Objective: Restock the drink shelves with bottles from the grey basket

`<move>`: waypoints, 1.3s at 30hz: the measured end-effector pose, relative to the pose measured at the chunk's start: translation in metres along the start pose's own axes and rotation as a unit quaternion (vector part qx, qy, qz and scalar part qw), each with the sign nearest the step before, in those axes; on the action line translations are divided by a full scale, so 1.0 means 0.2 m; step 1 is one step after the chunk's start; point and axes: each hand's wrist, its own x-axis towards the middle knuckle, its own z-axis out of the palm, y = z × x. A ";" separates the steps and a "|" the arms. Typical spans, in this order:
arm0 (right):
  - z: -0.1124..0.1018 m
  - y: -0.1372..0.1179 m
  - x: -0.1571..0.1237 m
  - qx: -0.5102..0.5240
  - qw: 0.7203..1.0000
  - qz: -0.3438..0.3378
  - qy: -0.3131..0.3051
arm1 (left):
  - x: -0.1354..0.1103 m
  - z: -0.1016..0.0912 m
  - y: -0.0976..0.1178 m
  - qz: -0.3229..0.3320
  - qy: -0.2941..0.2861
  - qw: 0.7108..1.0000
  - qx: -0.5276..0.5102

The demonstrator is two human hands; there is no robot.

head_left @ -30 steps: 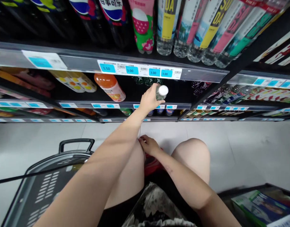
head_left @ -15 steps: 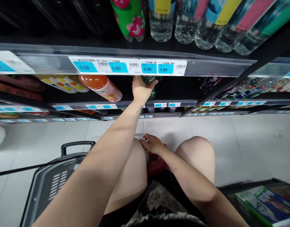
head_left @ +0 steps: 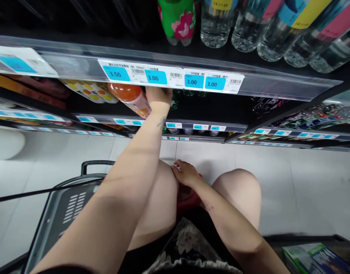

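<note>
My left hand [head_left: 158, 98] reaches into the second shelf, just under the price-tag rail [head_left: 169, 78]. The rail hides its fingers, so what they hold does not show. An orange juice bottle [head_left: 131, 97] lies right beside the hand on its left, and dark green bottles [head_left: 175, 103] stand on its right. My right hand [head_left: 185, 173] rests on my left knee with the fingers curled together over something small and white. A red object [head_left: 189, 198] lies under it between my knees.
A grey shopping basket [head_left: 69, 205] with a black handle stands on the tiled floor at the lower left. A green and blue box [head_left: 314, 258] lies at the lower right. Clear water bottles [head_left: 214, 26] and a green-pink bottle [head_left: 177, 19] fill the top shelf.
My left hand carried a white-capped green bottle from in front of the shelf in under the price rail, then shifted left towards the orange bottle. My right hand stayed on the knee.
</note>
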 end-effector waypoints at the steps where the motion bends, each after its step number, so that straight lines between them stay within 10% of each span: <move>1: 0.00 0.00 0.00 -0.002 1.000 -0.002 0.000 | 0.00 -0.01 -0.02 -0.015 0.008 1.000 -0.004; 8: 0.02 0.01 -0.01 -0.040 0.999 -0.021 0.000 | -0.06 0.01 -0.11 -0.064 0.109 0.992 0.030; 39: 0.04 0.07 0.06 -0.083 0.996 -0.015 -0.034 | 0.06 0.11 -0.25 -0.130 0.082 0.986 0.070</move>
